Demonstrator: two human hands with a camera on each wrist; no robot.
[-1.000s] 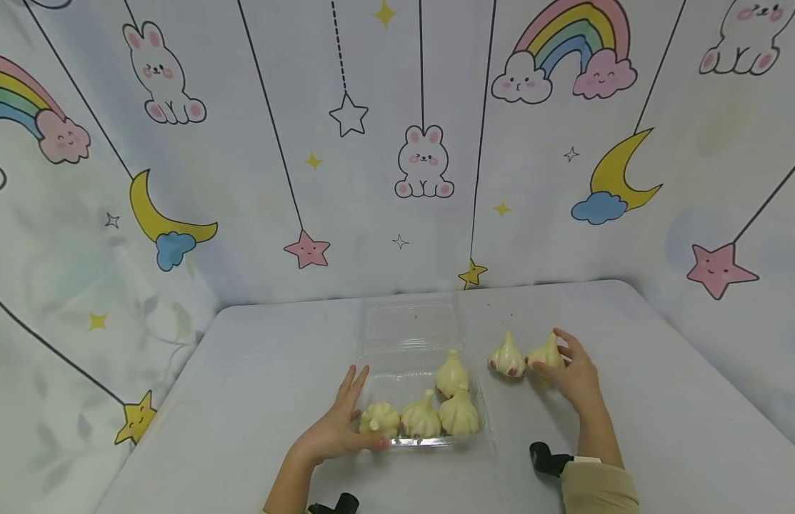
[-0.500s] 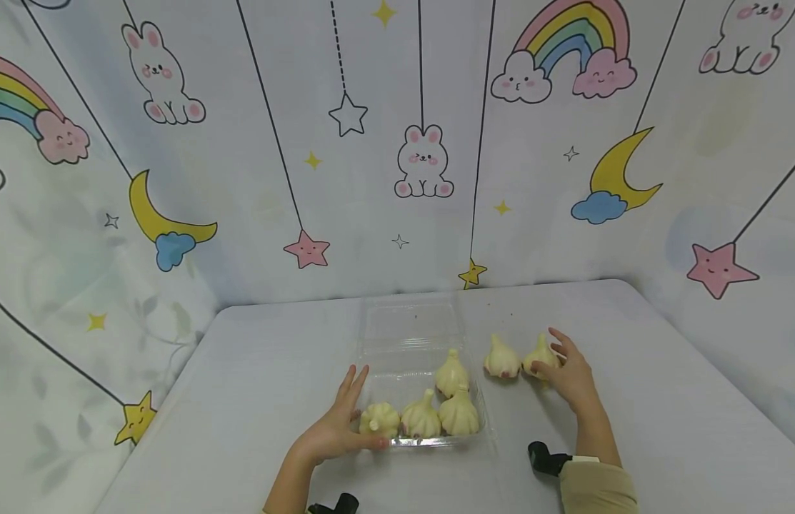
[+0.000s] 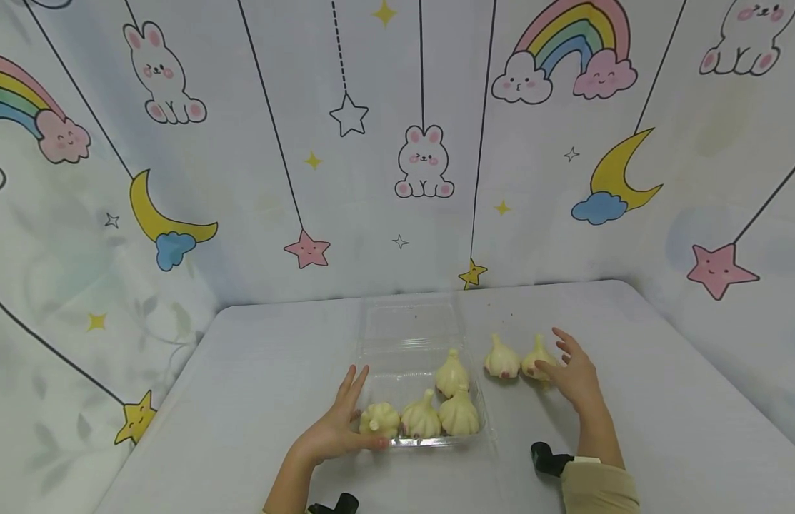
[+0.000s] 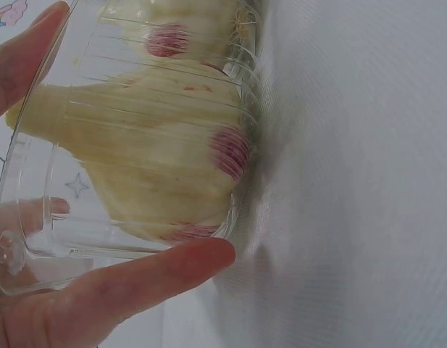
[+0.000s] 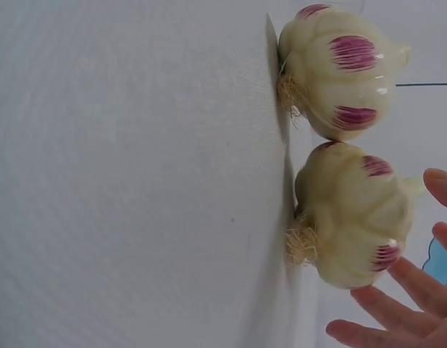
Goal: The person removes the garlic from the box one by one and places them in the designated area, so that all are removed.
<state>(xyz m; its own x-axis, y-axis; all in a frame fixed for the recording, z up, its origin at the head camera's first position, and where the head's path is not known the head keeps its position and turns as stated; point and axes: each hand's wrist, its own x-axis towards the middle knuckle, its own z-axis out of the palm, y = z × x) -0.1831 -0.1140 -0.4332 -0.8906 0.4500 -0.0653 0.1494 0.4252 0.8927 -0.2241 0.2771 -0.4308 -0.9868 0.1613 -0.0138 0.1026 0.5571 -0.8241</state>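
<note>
My left hand (image 3: 329,432) rests spread at the front left corner of a clear plastic clamshell box (image 3: 391,382), thumb along its front, fingers fanned beside its left wall. Several garlic bulbs (image 3: 421,415) sit inside, along the front and right. Through the wall in the left wrist view, a bulb (image 4: 165,145) shows purple patches. To the right of the box, a garlic bulb (image 3: 502,358) stands upright beside a second garlic bulb (image 3: 536,357). My right hand (image 3: 576,371) is beside that second bulb, fingers spread, fingertips right at its side in the right wrist view.
The box's clear lid (image 3: 410,321) lies folded back behind it. A white cloth covers the table (image 3: 275,357). Behind stands a fabric backdrop (image 3: 371,214) printed with rabbits, stars and moons. A few dark specks lie near the table's back edge.
The two bulbs outside the box have shifted slightly left, now side by side. My right hand has loosened from the right one and drawn back a little. The left hand stays put.
</note>
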